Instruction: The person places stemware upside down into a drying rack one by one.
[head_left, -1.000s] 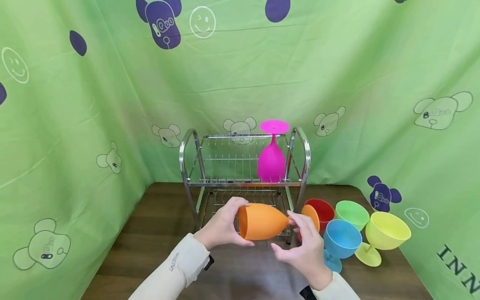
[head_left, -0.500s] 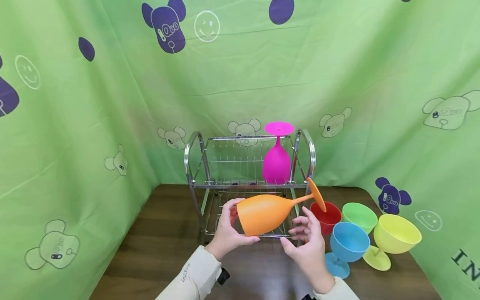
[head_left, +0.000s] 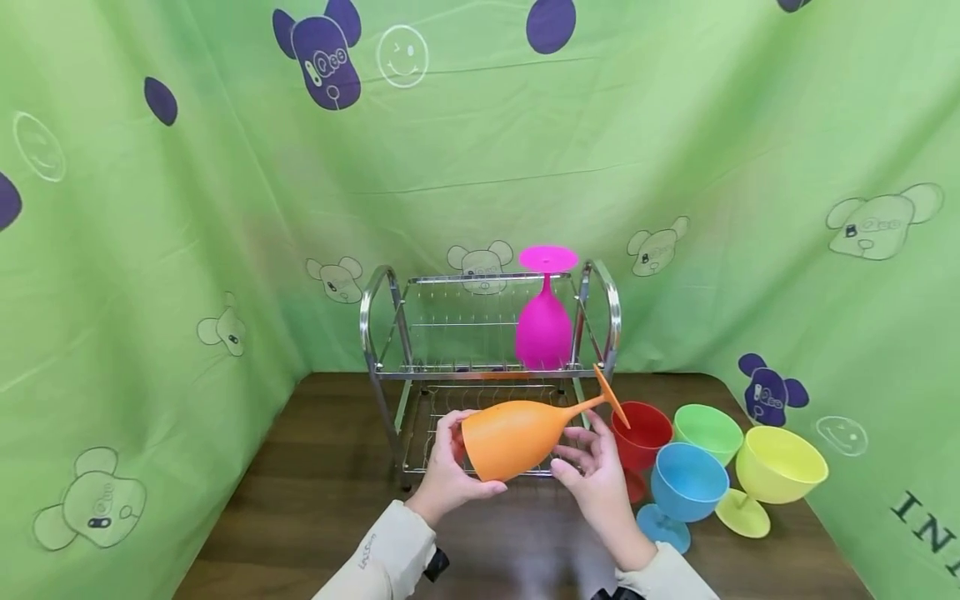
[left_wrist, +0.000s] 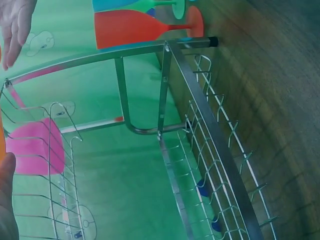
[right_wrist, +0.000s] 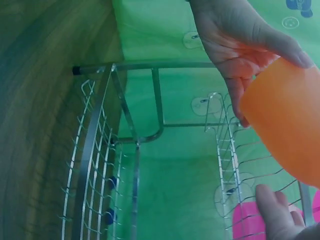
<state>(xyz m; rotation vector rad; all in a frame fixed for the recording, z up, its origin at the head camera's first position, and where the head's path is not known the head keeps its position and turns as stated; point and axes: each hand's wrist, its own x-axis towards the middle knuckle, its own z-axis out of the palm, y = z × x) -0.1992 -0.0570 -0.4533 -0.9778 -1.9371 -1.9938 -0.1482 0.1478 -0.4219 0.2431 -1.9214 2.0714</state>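
Observation:
An orange goblet (head_left: 513, 437) lies nearly sideways in the air before the rack, its mouth to the left and its foot raised to the right. My left hand (head_left: 446, 479) grips the bowl by the rim, thumb below; the right wrist view shows this left hand (right_wrist: 240, 37) with its thumb against the orange bowl (right_wrist: 292, 120). Beneath the stem is my right hand (head_left: 600, 487), its fingers loosely bent and holding nothing. A magenta goblet (head_left: 543, 333) stands upside down at the right end of the upper tier of the chrome dish rack (head_left: 487, 375).
On the wooden table (head_left: 277, 500), right of the rack, several goblets stand upright close together: red (head_left: 641, 437), green (head_left: 707, 433), blue (head_left: 688, 483) and yellow (head_left: 780, 467). A green printed cloth (head_left: 450, 167) encloses the back and sides.
My right hand has let go of the orange goblet's stem and drawn slightly down. The goblet has tilted, its foot end rising, still held by my left hand.

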